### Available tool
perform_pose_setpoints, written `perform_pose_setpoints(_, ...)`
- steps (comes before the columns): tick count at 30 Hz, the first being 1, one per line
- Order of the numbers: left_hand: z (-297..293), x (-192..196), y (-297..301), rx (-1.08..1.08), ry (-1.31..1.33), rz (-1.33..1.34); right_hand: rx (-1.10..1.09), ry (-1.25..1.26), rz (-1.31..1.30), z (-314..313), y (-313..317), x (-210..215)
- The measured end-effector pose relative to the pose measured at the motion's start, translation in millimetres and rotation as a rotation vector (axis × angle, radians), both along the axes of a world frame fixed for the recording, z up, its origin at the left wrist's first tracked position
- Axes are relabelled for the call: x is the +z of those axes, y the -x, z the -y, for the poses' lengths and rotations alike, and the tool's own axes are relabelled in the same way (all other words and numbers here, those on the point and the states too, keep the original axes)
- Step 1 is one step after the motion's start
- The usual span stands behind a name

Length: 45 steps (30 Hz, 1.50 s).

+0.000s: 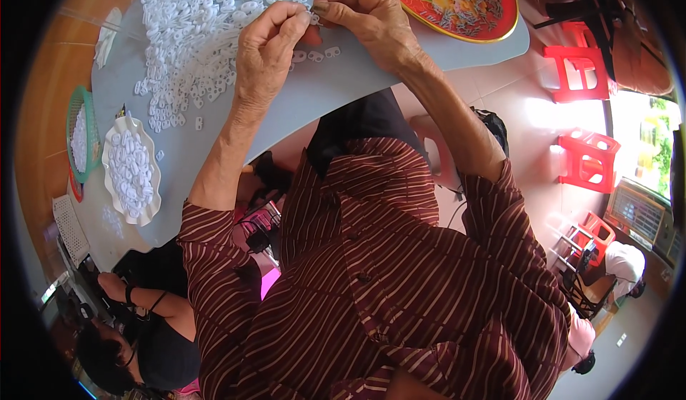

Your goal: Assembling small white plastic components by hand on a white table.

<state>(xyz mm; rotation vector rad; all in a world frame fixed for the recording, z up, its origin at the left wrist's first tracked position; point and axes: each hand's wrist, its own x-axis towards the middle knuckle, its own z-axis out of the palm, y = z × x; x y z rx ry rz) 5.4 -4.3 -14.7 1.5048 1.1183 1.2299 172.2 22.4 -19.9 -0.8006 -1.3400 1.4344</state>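
Close together over the grey table (300,111), my left hand (271,46) and my right hand (371,25) meet at their fingertips. Both are closed in a pinch on a small white plastic piece (313,17), mostly covered by the fingers. Left of them spreads a big heap of small white plastic pieces (189,39), many with two holes. Several more white pieces (314,56) lie just below my fingertips. To the right, a round red tray (493,25) with a flower pattern and gold rim holds many small silvery metal parts.
A white scalloped dish (148,211) of white pieces stands at the table's left, beside a green basket (77,107) with more. A person in black (168,343) sits lower left. Red plastic stools (589,161) stand on the floor at right, with other people lower right.
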Motion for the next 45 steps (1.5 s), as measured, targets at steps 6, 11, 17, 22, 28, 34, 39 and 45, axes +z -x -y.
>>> perform_pose_setpoints(6, -1.2, -3.3, 0.4, -0.014, -0.014, 0.017, -0.015, -0.027, -0.010, 1.6, 0.2, -1.0)
perform_pose_setpoints(11, -0.5, -3.0, -0.7, -0.012, -0.033, 0.007, -0.055, -0.042, 0.024, 3.1, 0.5, 0.7)
perform_pose_setpoints(17, -0.8, -4.5, 0.6, -0.014, -0.047, 0.007, -0.044, -0.013, -0.036, 1.9, 0.7, -5.4)
perform_pose_setpoints(22, -1.4, -4.0, 0.1, -0.025, -0.031, 0.001, -0.032, -0.026, -0.037, -1.0, 0.4, -7.0)
perform_pose_setpoints(28, -3.4, -6.4, 2.0, -0.034, -0.035, -0.005, -0.033, -0.056, -0.008, 0.4, -1.0, -3.9)
perform_pose_setpoints(34, -1.6, -4.7, 0.0, -0.026, -0.020, 0.013, -0.055, -0.036, -0.058, 1.6, 1.5, -3.6)
perform_pose_setpoints(39, -2.4, -4.2, 0.9, -0.048, -0.039, 0.000, -0.063, -0.035, -0.058, 1.5, 0.9, -4.8)
perform_pose_setpoints(45, -1.8, -5.4, 0.1, -0.039, -0.050, -0.017, -0.094, -0.041, -0.090, 3.0, 2.2, -4.6)
